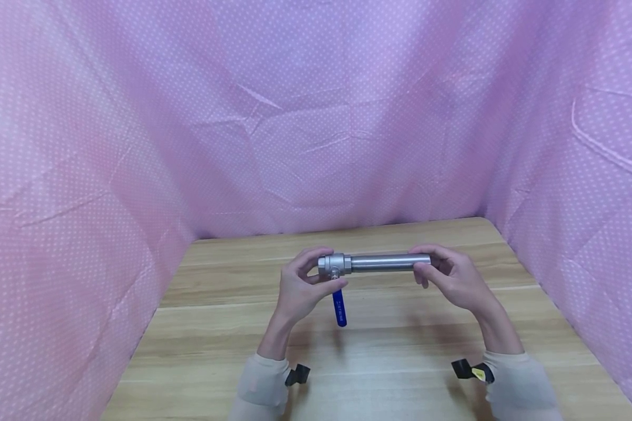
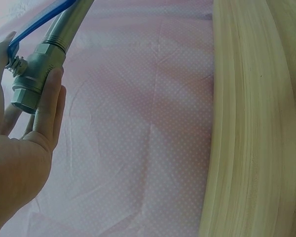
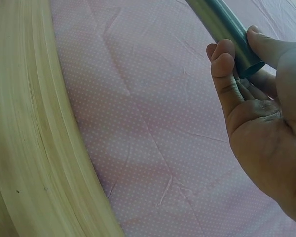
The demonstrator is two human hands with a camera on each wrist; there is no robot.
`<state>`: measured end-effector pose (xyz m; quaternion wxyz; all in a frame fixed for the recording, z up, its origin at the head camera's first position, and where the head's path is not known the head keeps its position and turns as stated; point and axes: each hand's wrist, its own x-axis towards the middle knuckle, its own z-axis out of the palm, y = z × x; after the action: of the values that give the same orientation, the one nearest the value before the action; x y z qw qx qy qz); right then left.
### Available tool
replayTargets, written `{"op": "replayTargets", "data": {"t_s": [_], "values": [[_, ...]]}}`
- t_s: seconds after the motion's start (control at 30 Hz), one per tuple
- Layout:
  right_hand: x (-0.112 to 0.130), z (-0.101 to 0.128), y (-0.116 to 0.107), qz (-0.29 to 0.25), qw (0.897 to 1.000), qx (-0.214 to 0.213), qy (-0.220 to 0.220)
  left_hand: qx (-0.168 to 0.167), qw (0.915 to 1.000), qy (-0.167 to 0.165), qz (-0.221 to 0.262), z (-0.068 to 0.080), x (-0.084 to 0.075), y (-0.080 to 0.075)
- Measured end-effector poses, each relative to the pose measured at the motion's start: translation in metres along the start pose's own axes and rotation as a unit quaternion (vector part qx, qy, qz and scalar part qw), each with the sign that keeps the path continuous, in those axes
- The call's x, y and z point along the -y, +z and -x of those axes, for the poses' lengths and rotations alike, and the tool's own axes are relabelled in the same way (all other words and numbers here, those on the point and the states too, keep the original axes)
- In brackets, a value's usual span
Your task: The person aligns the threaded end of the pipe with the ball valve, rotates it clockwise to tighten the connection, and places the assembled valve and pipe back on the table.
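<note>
Two hands hold one assembly level above the wooden table (image 1: 400, 362), well clear of it: a steel valve (image 1: 334, 264) joined to a steel pipe (image 1: 387, 261), seen from the head view. Left hand (image 1: 301, 289) has fingers curled round the valve body; right hand (image 1: 453, 278) pinches the pipe's free end between thumb and fingers. Blue handle (image 1: 339, 308) hangs down from the valve toward the table. Pink dotted cloth (image 1: 316, 117) walls the space on three sides. Left wrist view: fingers (image 2: 48, 106) wrap the valve (image 2: 34, 69), the threaded joint to the pipe (image 2: 71, 22) is plain, and the blue handle (image 2: 39, 19) lies along the pipe; the open hex end of the valve shows here only. Right wrist view: thumb and fingertips (image 3: 222, 59) clamp the pipe end (image 3: 232, 37), which shows as a hollow tube; the valve is out of frame. Risks, as I judge them: the right grip is light and fingertip-only, so any twist could slip it; the hanging handle could snag the left fingers; cannot tell how tight the thread is from any view.
</note>
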<state>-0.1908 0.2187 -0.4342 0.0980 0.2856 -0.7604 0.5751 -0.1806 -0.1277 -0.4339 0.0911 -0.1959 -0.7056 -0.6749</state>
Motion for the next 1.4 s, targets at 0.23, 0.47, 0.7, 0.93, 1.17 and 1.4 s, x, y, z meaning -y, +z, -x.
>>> {"op": "replayTargets", "data": {"t_s": [0.23, 0.47, 0.7, 0.93, 1.17, 1.4], "values": [[-0.0013, -0.0014, 0.0016, -0.016, 1.000, -0.003, 0.004, 0.001, 1.0000, -0.002, 0.001, -0.0002, -0.0015, -0.0006], [-0.0026, -0.0016, 0.0009, -0.045, 0.999, 0.005, -0.006, 0.000, 1.0000, 0.002, 0.006, -0.0012, -0.0029, -0.0004], [0.0000, -0.0008, 0.0004, -0.002, 1.000, -0.001, 0.002, 0.000, 1.0000, 0.000, 0.006, -0.0013, -0.0033, -0.0004], [-0.0005, -0.0012, 0.0012, 0.003, 1.000, -0.001, -0.009, 0.000, 1.0000, 0.004, -0.001, -0.0008, -0.0003, -0.0010], [-0.0006, -0.0020, 0.0029, -0.008, 1.000, 0.002, -0.021, -0.002, 1.0000, 0.005, 0.000, 0.0002, -0.0002, -0.0019], [-0.0008, -0.0012, 0.0028, -0.007, 1.000, 0.004, -0.011, 0.000, 1.0000, 0.008, -0.001, 0.0001, -0.0007, -0.0017]]}}
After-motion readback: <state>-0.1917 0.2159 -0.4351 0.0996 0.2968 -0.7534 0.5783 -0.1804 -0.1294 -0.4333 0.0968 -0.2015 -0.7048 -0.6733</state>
